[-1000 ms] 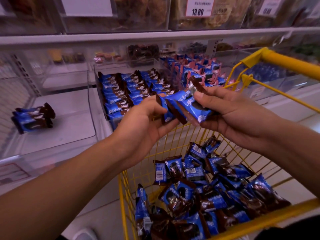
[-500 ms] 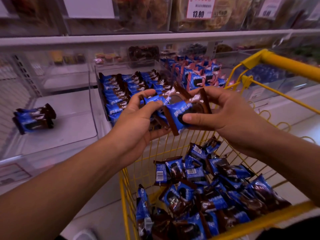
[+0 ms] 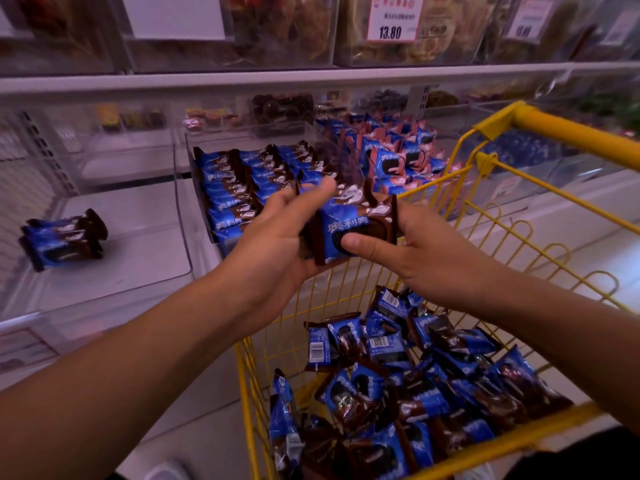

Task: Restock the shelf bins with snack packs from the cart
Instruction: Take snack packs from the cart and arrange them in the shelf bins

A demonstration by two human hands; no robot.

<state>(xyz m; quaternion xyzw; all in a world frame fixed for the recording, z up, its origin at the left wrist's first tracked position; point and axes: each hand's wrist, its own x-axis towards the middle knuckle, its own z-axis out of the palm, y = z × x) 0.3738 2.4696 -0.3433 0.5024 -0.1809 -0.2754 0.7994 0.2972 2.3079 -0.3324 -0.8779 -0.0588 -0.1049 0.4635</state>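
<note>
Both hands now higher, snack packs stacked upright between fingers

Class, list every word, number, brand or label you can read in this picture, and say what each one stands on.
"13.80": on the red-and-white price tag on the top shelf bin; its smaller print is too blurred to read.
"奥利奥": on the blue snack pack held between the hands.
Barcode labels on the packs in the yellow cart: digits too small to read.
White tag at upper right: blurred, unreadable.
</note>
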